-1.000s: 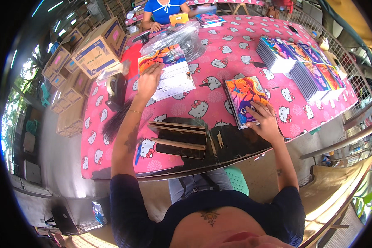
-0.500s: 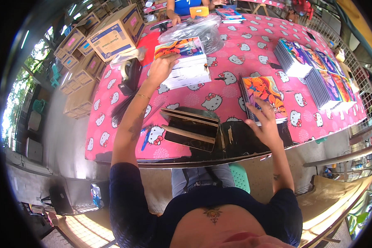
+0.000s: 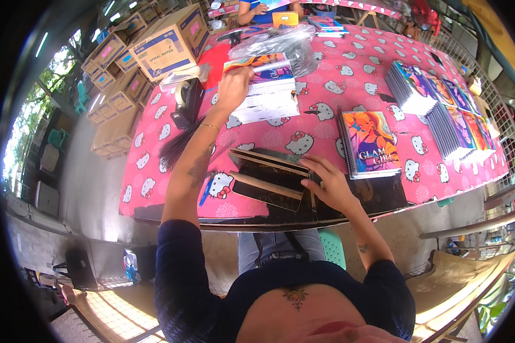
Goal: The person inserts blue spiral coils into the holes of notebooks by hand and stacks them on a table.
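Observation:
At the far left of the table stands a stack of paper blocks (image 3: pixel 266 106) with colourful covers. My left hand (image 3: pixel 233 87) is closed on the near-left edge of the top printed cover (image 3: pixel 266 62), which bends upward and looks blurred. My right hand (image 3: pixel 331 182) is open, its fingertips at the right end of a black slotted wooden holder (image 3: pixel 269 177) near the front edge. Whether they touch or just hover cannot be made out. Right of that hand lies a spiral notebook (image 3: pixel 369 143) with a colourful cover, partly on a black board (image 3: pixel 377 194).
Stacked notebooks (image 3: pixel 440 108) stand at the right. A tape dispenser (image 3: pixel 187 103), black spiral coils (image 3: pixel 174 150) and a blue pen (image 3: pixel 207 188) lie at the left. Clear plastic wrap (image 3: pixel 280 46) is beyond the paper stack. Cartons (image 3: pixel 171 46) rise behind; another person (image 3: pixel 256 12) sits across.
My right hand has left the spiral notebook and moved left to the black holder. My left hand now bends up the stack's top cover. The person opposite has raised a colourful sheet or notebook.

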A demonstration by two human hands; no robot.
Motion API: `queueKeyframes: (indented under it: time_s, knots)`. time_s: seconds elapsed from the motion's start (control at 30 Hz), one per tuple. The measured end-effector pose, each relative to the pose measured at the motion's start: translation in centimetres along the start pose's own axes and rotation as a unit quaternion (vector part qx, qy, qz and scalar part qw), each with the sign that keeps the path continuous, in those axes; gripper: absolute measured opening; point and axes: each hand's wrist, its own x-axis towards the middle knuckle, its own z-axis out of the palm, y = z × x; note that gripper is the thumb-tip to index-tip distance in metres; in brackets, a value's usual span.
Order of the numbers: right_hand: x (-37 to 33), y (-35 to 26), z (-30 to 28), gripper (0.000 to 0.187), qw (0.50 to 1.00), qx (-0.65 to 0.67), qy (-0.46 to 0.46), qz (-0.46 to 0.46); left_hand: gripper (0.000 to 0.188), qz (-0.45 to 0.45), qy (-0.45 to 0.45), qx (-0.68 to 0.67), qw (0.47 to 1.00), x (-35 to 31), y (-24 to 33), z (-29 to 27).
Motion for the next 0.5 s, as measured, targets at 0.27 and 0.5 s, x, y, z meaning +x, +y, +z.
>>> queueKeyframes:
  time_s: [0.27,0.5]
  knots:
    - [3.2,-0.2,-3.1,0.094,0.956,0.127,0.263,0.021,0.011,0.229,0.072,-0.102,0.965,-1.0,11.0,-10.3]
    - [-1.2,-0.9,2.5,0.025,0.897,0.366,0.208,0.138,0.017,0.302,-0.093,-0.139,0.939,-5.1,12.8,-13.5]
